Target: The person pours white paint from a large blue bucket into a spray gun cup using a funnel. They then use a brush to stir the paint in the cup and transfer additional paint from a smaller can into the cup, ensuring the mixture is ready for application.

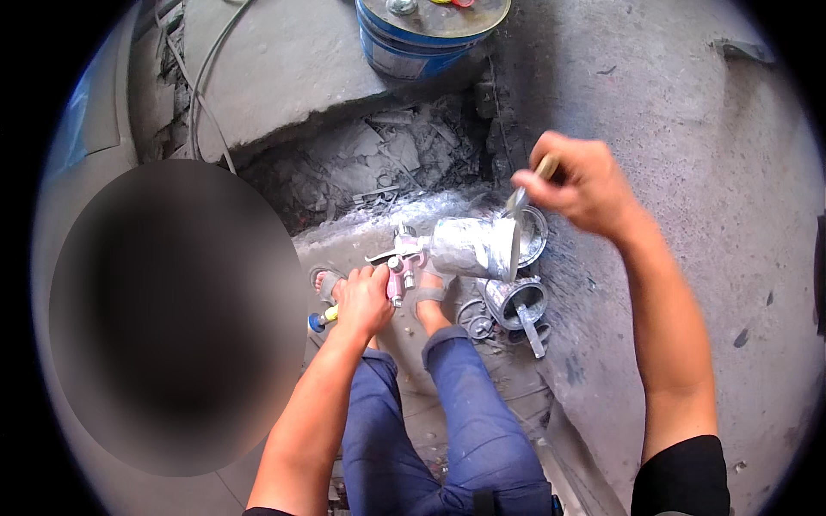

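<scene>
My left hand (366, 305) is closed round a pink-and-silver spray gun (399, 268), held sideways with a paint-smeared silver cup (465, 248) on it and a yellow-and-blue fitting (327, 316) below my wrist. My right hand (576, 181) grips a wooden-handled tool (542, 169), apparently a brush, its tip at the cup's open rim. Behind that rim is a round paint-streaked container (538, 225). Below the cup, another smeared container (508, 301) lies tilted with a flat stick (529, 331) in it, beside some grey rings (476, 320).
A blue bucket (404, 52) with small items on its lid stands on a broken concrete slab (284, 69), above a rubble-filled hollow (387, 150). Grey hoses (200, 95) run over the slab at upper left. My legs and sandalled feet are below my hands. A large area at left is blurred out.
</scene>
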Tool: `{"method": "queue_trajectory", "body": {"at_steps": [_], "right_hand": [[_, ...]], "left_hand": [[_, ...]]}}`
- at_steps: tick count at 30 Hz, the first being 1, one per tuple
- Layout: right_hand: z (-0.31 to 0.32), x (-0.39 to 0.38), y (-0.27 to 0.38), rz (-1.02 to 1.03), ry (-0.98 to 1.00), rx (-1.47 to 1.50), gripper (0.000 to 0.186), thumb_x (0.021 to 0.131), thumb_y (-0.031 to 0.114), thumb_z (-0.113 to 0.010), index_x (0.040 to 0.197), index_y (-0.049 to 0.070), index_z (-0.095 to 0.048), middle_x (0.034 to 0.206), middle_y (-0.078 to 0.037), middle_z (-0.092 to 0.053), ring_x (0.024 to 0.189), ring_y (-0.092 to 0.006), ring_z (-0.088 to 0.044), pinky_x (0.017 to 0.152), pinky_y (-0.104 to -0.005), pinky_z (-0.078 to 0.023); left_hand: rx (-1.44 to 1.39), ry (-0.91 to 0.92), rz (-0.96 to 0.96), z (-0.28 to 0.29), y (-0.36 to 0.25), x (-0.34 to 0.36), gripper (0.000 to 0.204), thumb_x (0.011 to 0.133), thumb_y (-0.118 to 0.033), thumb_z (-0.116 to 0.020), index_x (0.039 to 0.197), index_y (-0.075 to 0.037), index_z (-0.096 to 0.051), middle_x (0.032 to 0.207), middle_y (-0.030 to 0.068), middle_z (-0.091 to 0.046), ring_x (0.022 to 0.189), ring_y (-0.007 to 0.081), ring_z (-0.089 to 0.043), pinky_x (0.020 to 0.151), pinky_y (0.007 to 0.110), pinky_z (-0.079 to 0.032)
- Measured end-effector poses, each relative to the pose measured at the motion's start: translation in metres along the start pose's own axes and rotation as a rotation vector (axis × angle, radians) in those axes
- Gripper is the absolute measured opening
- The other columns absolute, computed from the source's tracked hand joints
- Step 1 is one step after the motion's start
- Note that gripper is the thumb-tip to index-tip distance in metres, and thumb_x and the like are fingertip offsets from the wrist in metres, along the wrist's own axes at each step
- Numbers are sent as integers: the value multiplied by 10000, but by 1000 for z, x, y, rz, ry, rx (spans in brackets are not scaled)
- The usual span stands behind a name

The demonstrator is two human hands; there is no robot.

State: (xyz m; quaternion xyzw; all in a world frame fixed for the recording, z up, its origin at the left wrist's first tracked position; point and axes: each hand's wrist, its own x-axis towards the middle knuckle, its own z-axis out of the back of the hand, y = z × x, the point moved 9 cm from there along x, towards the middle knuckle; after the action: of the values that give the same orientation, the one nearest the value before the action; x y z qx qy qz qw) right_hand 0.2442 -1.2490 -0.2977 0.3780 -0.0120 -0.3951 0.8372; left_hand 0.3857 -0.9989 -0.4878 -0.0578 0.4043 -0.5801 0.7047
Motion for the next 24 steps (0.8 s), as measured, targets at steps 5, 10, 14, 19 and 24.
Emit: {"method": "queue_trajectory", "body": {"at_steps": [5,10,14,19,24], "right_hand": [[11,-12,16,-61,36,355,319,827,201,-741,684,33,-511,571,-25,-519,537,-76,-481,495,-258,-396],[14,-6,-17,-116,-34,133,301,823,186,-745,688,54,-511,637,29,-548,547,-61,-438,486,-234,-357],[24,-22,-4,-284,-19,601,317,820,206,-753,682,43,-519,610,30,-512,584,-43,-437,515,-236,-382],[14,-23,-47,-300,-66,381,291,837,199,-734,693,37,-540,627,-1,-565,585,-56,-490,512,-248,-400],[21,-29,-5,-216,-60,745,271,860,194,-719,709,57,-540,630,27,-535,592,-44,-463,536,-228,-397]], "left_hand": [[0,-46,-43,3,3,-3,145,794,-153,-594,910,-70,-570,894,141,-596,886,367,-557,744,491,-419],[1,-105,-102,13,-5,-5,128,790,-129,-595,902,-69,-577,861,130,-573,864,354,-541,724,479,-402],[-2,-142,-113,16,0,-9,123,772,-113,-603,884,-69,-577,855,122,-565,859,352,-527,727,466,-395],[3,-168,-150,25,-7,-7,138,749,-119,-614,870,-70,-570,858,120,-549,855,359,-510,734,463,-392],[17,-204,-173,26,1,-9,146,747,-130,-621,877,-78,-580,875,117,-542,868,352,-503,746,461,-384]]}}
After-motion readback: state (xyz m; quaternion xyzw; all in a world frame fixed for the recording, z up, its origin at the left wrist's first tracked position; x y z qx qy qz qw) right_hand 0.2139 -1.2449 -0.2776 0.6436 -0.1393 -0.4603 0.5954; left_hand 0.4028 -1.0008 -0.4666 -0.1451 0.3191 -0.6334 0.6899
